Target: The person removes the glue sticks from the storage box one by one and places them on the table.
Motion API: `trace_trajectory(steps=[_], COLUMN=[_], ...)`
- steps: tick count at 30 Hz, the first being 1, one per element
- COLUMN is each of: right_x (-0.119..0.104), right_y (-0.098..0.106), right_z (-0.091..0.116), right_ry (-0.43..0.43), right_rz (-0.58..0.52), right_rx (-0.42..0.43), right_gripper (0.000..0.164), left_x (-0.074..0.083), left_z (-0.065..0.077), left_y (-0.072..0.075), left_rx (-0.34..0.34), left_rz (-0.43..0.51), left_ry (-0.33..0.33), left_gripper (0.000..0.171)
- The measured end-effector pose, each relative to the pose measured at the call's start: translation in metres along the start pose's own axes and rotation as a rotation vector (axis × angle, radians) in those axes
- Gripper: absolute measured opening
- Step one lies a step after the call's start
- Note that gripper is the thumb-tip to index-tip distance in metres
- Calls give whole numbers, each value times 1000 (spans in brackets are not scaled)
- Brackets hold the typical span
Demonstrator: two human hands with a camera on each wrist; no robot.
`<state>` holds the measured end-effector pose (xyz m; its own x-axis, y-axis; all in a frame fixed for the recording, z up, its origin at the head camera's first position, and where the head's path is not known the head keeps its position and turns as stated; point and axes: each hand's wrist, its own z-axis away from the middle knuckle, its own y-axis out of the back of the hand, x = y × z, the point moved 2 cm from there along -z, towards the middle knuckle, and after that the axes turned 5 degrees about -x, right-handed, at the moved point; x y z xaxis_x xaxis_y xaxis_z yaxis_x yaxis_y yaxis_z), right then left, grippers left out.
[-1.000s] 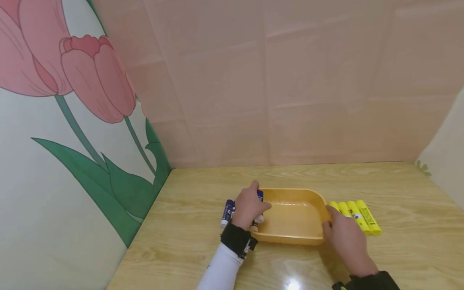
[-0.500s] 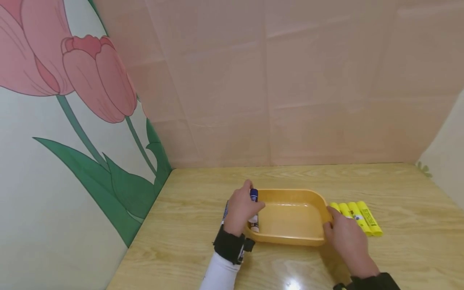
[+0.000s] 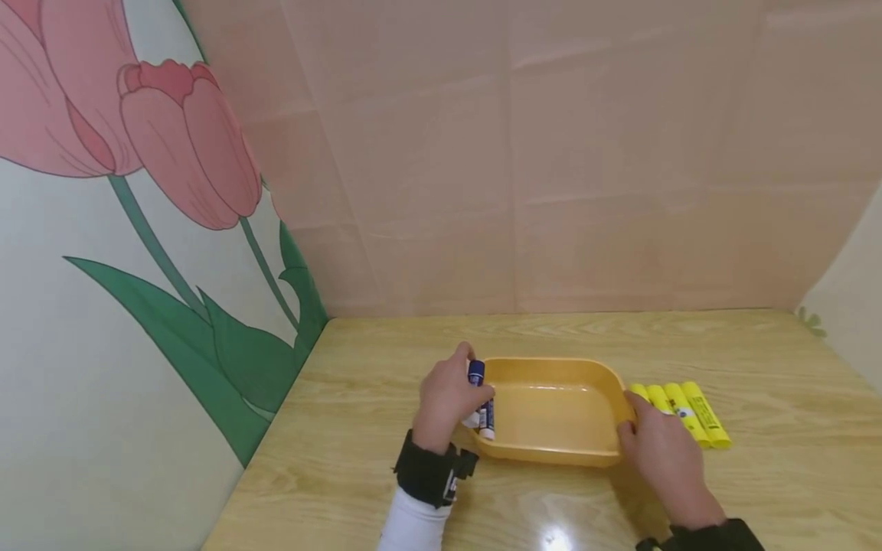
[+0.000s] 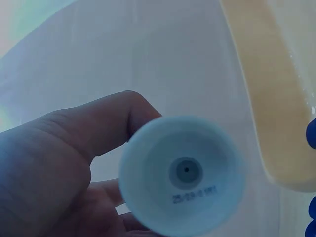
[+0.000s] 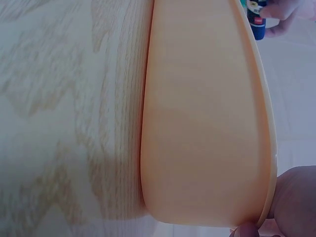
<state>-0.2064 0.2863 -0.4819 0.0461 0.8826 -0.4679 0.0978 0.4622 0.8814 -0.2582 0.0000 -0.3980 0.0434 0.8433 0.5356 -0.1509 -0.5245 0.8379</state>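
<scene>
My left hand (image 3: 442, 399) holds a glue stick (image 3: 475, 373) with a dark blue cap, over the left end of an orange-yellow plastic tray (image 3: 551, 454). Its round white base (image 4: 182, 175) fills much of the left wrist view, with the thumb and fingers around it. A second glue stick (image 3: 487, 419) lies at the tray's left end, partly behind that one. At the other end, my right hand (image 3: 664, 459) pinches the tray's rim. The right wrist view shows a thumb tip (image 5: 247, 230) at the rim's corner.
A row of several yellow printed sticks (image 3: 703, 413) lies on the wooden table (image 3: 331, 459), right of the tray and partly behind the right hand. Blue rounded ends (image 4: 312, 132) show at the left wrist view's right edge. A pink-brown sheet (image 3: 551, 191) backs the table.
My left hand has moved left with the glue stick, from over the tray to its left rim. It now covers the glue stick seen left of the tray. The right hand stays at the rim.
</scene>
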Motion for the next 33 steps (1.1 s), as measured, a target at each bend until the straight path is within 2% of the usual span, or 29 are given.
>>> trace_trajectory(steps=[11, 18, 33], right_x=[7, 13, 9], right_y=[-1, -1, -1], right_z=[-3, -6, -3], right_ry=[3, 9, 1], right_rz=[-6, -4, -2], right_rx=[-16, -3, -10], right_gripper=[52, 53, 53], left_x=[4, -2, -36], left_z=[14, 12, 4], left_y=[13, 19, 32], left_rx=[-37, -33, -30], left_rz=[-6, -20, 54], left_ry=[-19, -2, 52], left_gripper=[48, 45, 45])
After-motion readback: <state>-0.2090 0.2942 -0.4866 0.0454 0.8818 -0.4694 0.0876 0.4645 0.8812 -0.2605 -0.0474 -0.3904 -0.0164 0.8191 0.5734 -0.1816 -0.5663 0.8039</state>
